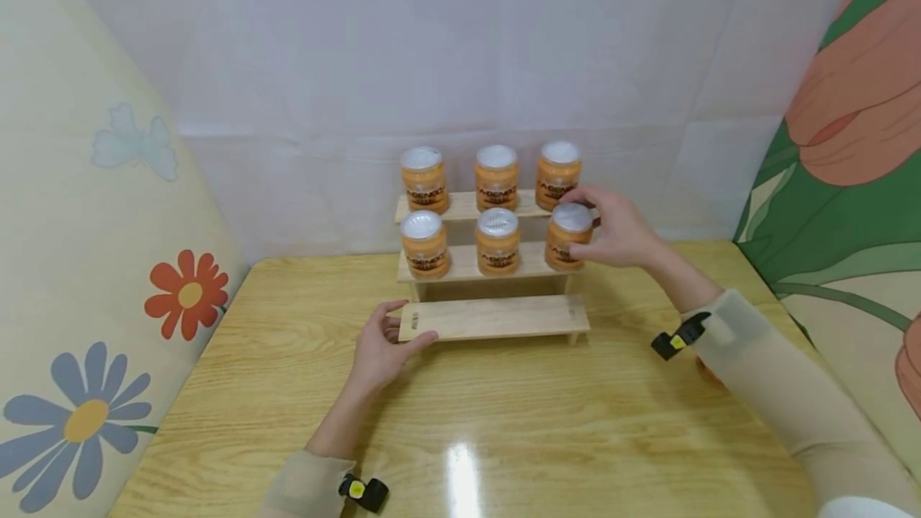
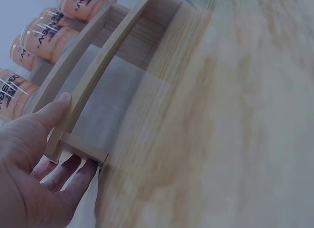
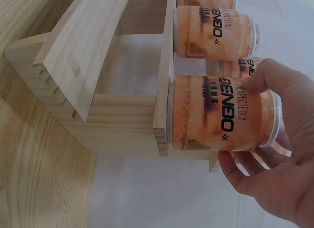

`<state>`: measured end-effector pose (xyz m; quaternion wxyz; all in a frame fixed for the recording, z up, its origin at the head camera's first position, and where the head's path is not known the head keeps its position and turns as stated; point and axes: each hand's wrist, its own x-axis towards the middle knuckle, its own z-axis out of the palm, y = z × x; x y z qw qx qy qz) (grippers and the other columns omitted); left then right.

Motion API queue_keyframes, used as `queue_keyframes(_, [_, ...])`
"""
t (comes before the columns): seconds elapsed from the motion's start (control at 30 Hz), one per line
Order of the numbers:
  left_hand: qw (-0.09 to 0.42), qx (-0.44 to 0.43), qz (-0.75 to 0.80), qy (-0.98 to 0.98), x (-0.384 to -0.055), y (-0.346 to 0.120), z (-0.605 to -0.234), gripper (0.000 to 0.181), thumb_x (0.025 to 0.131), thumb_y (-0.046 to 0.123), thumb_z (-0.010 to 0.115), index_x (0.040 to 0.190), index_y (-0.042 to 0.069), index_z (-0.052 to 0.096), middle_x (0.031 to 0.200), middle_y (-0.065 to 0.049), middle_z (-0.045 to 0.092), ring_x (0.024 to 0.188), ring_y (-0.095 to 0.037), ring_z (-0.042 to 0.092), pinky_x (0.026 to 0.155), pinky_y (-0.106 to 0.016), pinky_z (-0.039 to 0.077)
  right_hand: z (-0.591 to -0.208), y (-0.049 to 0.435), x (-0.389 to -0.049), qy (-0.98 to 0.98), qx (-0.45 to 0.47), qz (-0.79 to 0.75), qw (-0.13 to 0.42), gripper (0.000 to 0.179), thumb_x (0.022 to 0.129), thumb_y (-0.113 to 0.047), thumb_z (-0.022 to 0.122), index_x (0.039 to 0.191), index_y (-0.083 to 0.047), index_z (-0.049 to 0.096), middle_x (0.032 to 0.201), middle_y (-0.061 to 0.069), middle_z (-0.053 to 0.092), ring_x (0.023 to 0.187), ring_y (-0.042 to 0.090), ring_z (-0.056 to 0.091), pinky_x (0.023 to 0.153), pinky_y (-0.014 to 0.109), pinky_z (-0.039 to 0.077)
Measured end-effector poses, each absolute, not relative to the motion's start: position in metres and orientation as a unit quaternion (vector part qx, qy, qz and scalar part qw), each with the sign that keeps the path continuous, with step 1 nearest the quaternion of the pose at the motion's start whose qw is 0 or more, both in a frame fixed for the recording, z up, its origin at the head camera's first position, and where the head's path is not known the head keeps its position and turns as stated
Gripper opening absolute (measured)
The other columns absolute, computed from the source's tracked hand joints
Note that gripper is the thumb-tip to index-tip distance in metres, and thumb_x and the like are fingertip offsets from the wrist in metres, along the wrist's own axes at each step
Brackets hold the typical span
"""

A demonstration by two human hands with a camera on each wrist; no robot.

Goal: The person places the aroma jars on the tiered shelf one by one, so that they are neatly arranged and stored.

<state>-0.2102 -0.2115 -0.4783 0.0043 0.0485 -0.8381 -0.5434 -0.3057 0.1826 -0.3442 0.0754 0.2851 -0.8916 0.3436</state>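
A three-step wooden display stand stands on the table. My right hand grips an orange can with a silvery lid at the right end of the middle step, thumb on one side and fingers round the other. The can is upright, its base right at the step's surface. With thumb on top and fingers around the end, my left hand holds the left end of the lowest step. Two more cans, a middle one and a left one, share the middle step. Three similar cans line the top step.
A wood-grain table lies under the stand. Behind it hangs a white cloth backdrop, with flower-printed panels at left and right. An orange object shows partly behind the right sleeve.
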Motion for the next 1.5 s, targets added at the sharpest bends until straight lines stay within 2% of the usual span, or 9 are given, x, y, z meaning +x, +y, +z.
queue_keyframes(0.8, [0.004,0.054,-0.534,-0.844,-0.210,-0.212,-0.476,0.080,0.085,0.027,0.093,0.151,0.011,0.050,0.128,-0.022,0.069,0.108,-0.030,0.070,0.082,-0.023,0.054,-0.346,0.182,-0.307,-0.890,0.281,0.351,0.072,0.060,0.085,-0.005,0.082,0.139,-0.002,0.059,0.138,0.021,0.062,0.123,0.039,0.062,0.092,0.058,0.059])
queue_keyframes(1.03, [0.002,0.053,-0.531,-0.846,-0.209,-0.211,-0.475,0.081,0.085,0.029,0.093,0.151,0.011,0.050,0.127,-0.022,0.069,0.108,-0.030,0.070,0.083,-0.024,0.053,-0.343,0.186,-0.300,-0.884,0.281,0.367,0.061,0.058,0.087,-0.002,0.080,0.141,-0.001,0.058,0.138,0.024,0.056,0.126,0.041,0.058,0.097,0.059,0.059])
queue_keyframes(1.2, [0.002,0.050,-0.535,-0.844,-0.208,-0.211,-0.476,0.080,0.085,0.028,0.093,0.151,0.010,0.050,0.127,-0.022,0.069,0.108,-0.030,0.070,0.082,-0.023,0.054,-0.336,0.199,-0.292,-0.877,0.274,0.390,0.053,0.055,0.091,-0.002,0.079,0.142,0.001,0.058,0.142,0.024,0.055,0.128,0.043,0.055,0.103,0.063,0.055])
queue_keyframes(1.33, [0.006,0.048,-0.535,-0.844,-0.208,-0.211,-0.476,0.080,0.085,0.028,0.093,0.151,0.010,0.050,0.127,-0.022,0.069,0.107,-0.030,0.070,0.081,-0.023,0.054,-0.331,0.219,-0.286,-0.884,0.266,0.378,0.071,0.053,0.092,0.000,0.077,0.142,0.002,0.059,0.144,0.024,0.057,0.126,0.043,0.058,0.102,0.065,0.054])
queue_keyframes(1.5, [0.006,0.048,-0.535,-0.843,-0.207,-0.211,-0.475,0.080,0.085,0.027,0.093,0.151,0.009,0.050,0.127,-0.023,0.069,0.107,-0.030,0.070,0.081,-0.023,0.054,-0.326,0.249,-0.275,-0.899,0.257,0.343,0.091,0.048,0.093,-0.001,0.077,0.139,-0.001,0.062,0.139,0.023,0.061,0.122,0.042,0.060,0.098,0.065,0.055])
